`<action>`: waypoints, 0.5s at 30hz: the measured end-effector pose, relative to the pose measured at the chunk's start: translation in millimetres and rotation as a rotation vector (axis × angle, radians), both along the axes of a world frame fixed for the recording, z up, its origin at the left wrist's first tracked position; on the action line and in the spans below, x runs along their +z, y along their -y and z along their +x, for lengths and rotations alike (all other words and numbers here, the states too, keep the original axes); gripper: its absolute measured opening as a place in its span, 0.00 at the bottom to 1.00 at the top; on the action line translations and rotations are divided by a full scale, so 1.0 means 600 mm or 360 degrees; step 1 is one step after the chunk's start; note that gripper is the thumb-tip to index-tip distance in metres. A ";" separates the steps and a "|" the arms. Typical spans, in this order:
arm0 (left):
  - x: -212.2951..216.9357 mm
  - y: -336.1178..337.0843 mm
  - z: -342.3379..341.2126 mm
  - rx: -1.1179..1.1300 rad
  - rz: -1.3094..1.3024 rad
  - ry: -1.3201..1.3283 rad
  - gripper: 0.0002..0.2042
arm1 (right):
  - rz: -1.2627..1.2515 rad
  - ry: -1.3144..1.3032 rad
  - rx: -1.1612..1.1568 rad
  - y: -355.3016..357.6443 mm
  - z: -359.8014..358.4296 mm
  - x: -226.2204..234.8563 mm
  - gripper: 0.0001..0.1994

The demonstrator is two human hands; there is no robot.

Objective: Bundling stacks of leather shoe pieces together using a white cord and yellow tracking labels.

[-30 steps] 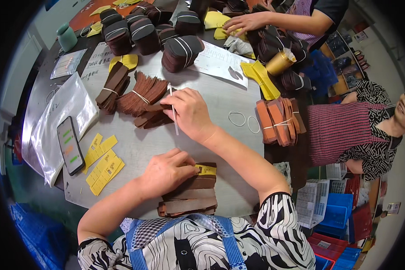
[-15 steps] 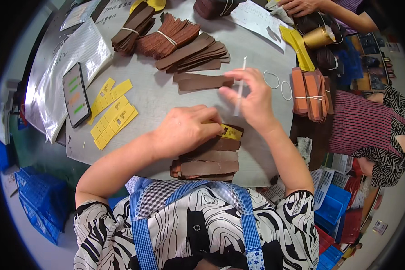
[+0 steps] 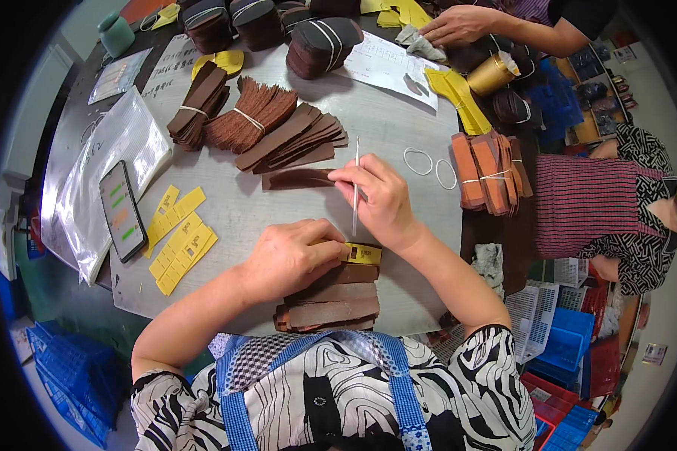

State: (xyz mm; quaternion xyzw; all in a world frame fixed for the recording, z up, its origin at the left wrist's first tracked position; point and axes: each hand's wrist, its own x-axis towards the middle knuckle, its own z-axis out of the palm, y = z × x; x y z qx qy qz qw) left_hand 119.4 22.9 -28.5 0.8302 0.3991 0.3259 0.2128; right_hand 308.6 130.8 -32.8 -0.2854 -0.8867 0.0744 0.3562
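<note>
My left hand (image 3: 297, 255) has its fingers curled down on the left end of a yellow printed label (image 3: 363, 254). That label lies across the far end of a stack of brown leather-like strips (image 3: 334, 311) close to my body. Between the fingers of my right hand (image 3: 380, 197) is a thin, clear-white pen-like stick (image 3: 356, 177), standing nearly upright. The same hand's thumb and forefinger pinch the right end of a loose brown strip (image 3: 297, 178), which bends up slightly there. Beyond it a fanned pile of brown strips (image 3: 297, 139) rests on the table.
Left lie yellow labels (image 3: 182, 252), a phone (image 3: 123, 210) and a clear plastic bag (image 3: 120, 173). Banded strip bundles (image 3: 252, 116) sit farther back. Right are white rubber bands (image 3: 418, 161) and an orange-brown bundle (image 3: 489, 173). A co-worker's hand (image 3: 459, 28) holds a grey cloth at the back.
My right hand has closed its thumb and forefinger on the loose strip's end, which now bends up. My left hand stays at the label. The whole view has shifted, showing more of the table's far side.
</note>
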 end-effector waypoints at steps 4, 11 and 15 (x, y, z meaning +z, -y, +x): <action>0.000 0.003 -0.006 0.0024 -0.0026 -0.0019 0.07 | -0.1468 -0.0407 0.0104 0.024 0.008 0.020 0.07; 0.039 -0.014 -0.024 0.0060 -0.0070 -0.0009 0.09 | -0.0503 0.0102 -0.0170 0.028 0.051 0.016 0.11; 0.057 -0.039 -0.058 0.0209 -0.0083 0.0013 0.14 | -0.1357 -0.0707 -0.0272 0.036 0.070 0.035 0.24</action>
